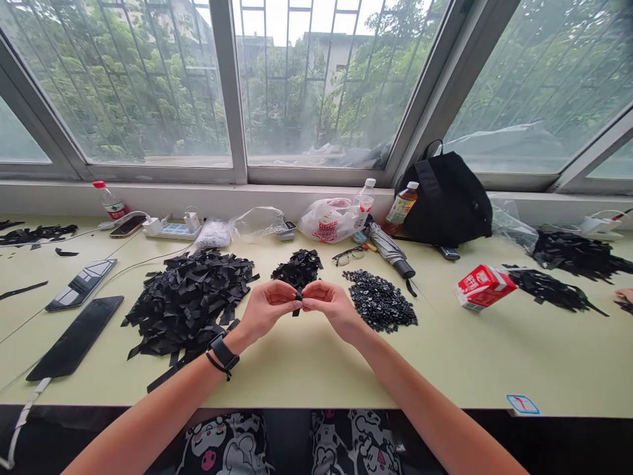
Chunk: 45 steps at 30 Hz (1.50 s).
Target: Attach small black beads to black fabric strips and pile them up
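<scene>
My left hand [270, 307] and my right hand [330, 305] meet above the table in the middle of the head view. Both pinch one small black piece [298, 296] between thumbs and fingertips, and a short end of it hangs below. Left of my left hand lies a large heap of black strips [192, 297]. Just beyond the hands is a smaller black pile [297, 266]. A spread of small round black parts [380, 300] lies right of my right hand.
Farther back are a plastic bag [326, 221], glasses [349, 256], a folded umbrella [388, 249], bottles and a black backpack [445, 198]. A red carton [484, 287] stands at the right. Phones, a power strip [174, 230] and a black flat object [76, 338] are at the left.
</scene>
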Tool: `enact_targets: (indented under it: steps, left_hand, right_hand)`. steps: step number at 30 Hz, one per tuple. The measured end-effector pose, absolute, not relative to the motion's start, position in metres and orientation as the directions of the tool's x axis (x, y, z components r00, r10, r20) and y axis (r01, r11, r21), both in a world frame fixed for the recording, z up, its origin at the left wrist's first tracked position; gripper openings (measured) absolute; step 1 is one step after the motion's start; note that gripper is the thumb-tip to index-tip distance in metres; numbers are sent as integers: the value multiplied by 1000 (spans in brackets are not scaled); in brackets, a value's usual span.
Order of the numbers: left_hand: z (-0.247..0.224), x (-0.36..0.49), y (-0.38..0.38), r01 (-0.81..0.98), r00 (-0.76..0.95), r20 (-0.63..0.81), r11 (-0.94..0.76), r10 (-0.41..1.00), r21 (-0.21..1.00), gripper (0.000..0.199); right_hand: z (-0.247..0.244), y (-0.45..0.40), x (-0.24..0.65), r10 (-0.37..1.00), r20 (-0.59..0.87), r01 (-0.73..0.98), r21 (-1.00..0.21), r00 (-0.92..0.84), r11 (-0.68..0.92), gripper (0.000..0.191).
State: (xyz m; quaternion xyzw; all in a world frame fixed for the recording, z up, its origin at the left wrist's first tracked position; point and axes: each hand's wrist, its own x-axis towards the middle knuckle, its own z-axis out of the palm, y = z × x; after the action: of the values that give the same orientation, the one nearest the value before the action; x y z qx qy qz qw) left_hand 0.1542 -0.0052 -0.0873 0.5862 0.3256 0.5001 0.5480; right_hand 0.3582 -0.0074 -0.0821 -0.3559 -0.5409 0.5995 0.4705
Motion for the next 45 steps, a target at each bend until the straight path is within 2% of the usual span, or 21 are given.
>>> enact_targets:
  steps: [4,11,20,24,27,30,34,36,39,42,43,45]
  left_hand:
    - [-90,153,-5,-101,280,282,-264,917,959,28]
    - [-89,151,-8,135,238,416,-454,878,881,22]
    - [-80,151,-11,221,261,421,-478,869,850,25]
    - [-78,151,-13,264,272,457,-523,847,811,18]
    - [-79,151,-15,302,299,481,-560,824,772,9]
    - [-81,154,-18,284,293,479,-554,827,783,7]
    - [-76,153,-21,279,332,468,-559,819,780,4]
    - [-71,146,-22,387,382,475,-604,793,697,7]
    - [-60,125,-24,658,372,474,-587,798,471,11]
    - [-52,91,-24,865,235,475,-405,848,295,12]
    - [-51,79,-24,909,189,475,-336,859,247,12]
    - [-51,56,-21,963,119,462,-216,879,163,14]
  right_hand:
    - [-84,-6,360,946,53,-195,-981,-320,-11,29]
    - [-82,-6,360,949,23,-168,-985,-315,-31,32]
    - [-80,-8,359,945,9,-149,-988,-327,-42,34]
    - [-79,-8,359,944,-9,-138,-989,-330,-57,35]
    - [-77,-11,357,936,35,-80,-997,-349,8,36]
    - [-76,-13,355,930,96,-13,-995,-355,98,32]
    - [-77,-11,359,929,111,51,-989,-352,137,28]
    - [-79,-9,362,930,113,99,-983,-349,157,26]
    - [-84,-4,365,950,192,166,-957,-248,237,31]
    - [-87,0,368,932,322,303,-883,-165,359,51]
    - [-88,1,369,919,361,358,-846,-157,394,51]
    - [-86,4,375,896,426,446,-782,-127,435,41]
